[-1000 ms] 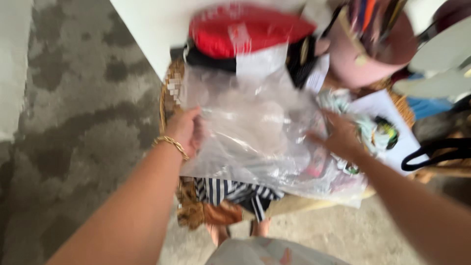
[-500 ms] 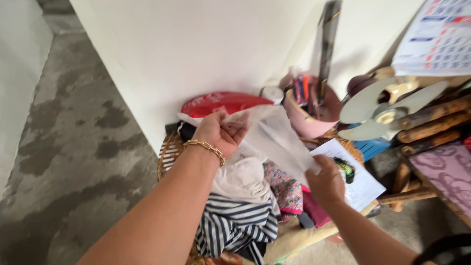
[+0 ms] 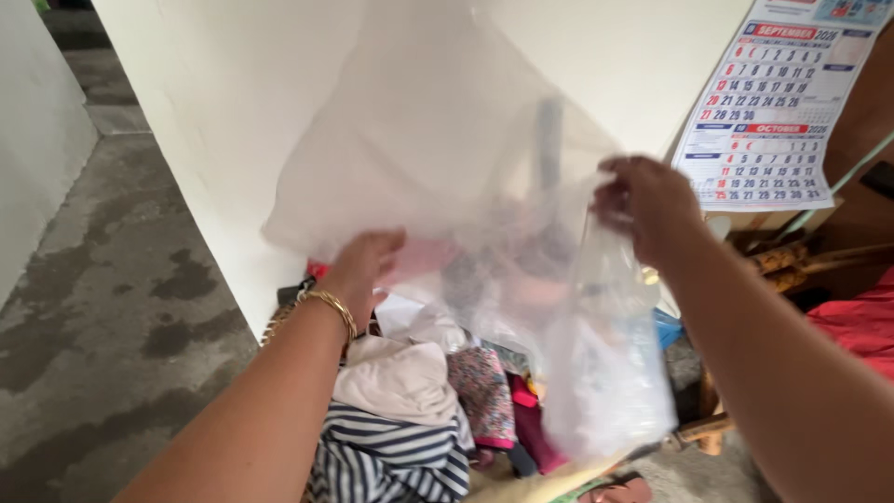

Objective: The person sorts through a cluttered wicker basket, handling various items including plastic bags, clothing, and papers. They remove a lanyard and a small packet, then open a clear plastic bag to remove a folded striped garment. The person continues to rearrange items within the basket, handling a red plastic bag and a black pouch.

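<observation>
Fingers of the left hand, gold bangle at the wrist, pinched on the lower edge of a clear plastic bag; right hand closed on the same bag's far edge, higher up. Hands well apart, with the film stretched and billowing between them, raised in front of the white wall. Bag's upper part ballooning above both grips, lower part hanging limp below the right hand.

Judged by the look: very light, thin and floppy, no stiffness of its own, slick to the touch, easily torn or punctured if snagged. Best held by a gathered pinch at the rim or a corner, as now, rather than flat-palmed; two grips needed to keep the mouth spread, since film this soft collapses and clings. Whether anything lies inside: cannot tell through the blur.

Below the bag, a heap of clothes: a cream garment, a navy-and-white striped cloth, a floral piece. Right of the bag, a wall calendar and red fabric. Left of the bag, stained concrete floor.
</observation>
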